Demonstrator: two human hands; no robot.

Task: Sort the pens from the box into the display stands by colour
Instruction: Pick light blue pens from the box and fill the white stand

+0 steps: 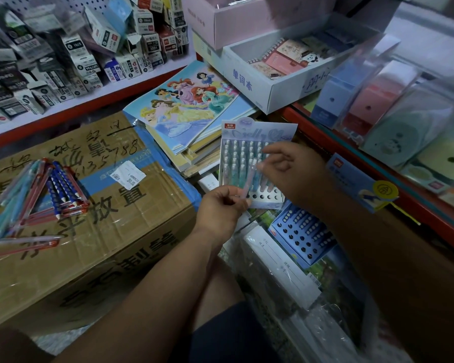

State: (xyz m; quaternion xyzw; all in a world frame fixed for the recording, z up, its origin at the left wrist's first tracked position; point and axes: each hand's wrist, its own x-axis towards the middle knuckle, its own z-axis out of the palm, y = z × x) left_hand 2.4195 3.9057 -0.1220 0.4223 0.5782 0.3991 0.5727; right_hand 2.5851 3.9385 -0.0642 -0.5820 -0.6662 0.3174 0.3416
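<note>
A pale lilac display stand (257,132) leans in the middle of the view, its rows filled with teal and pastel pens and several bare holes along the bottom. My left hand (222,208) grips the stand's lower left corner. My right hand (294,169) reaches over the stand and pinches a pale pink pen (249,179) in front of the lower rows. A second, blue display stand (303,234) with white-capped pens and many vacant holes lies just below. Loose red, blue and teal pens (41,195) lie piled on a cardboard box (95,231) at left.
A stack of princess colouring books (189,103) sits behind the stand. Shelves of small pen boxes (71,48) fill the back left. A white box of notebooks (275,66) and packaged goods (393,111) stand on the red-edged shelf at right. Wrapped exercise books (286,268) lie below.
</note>
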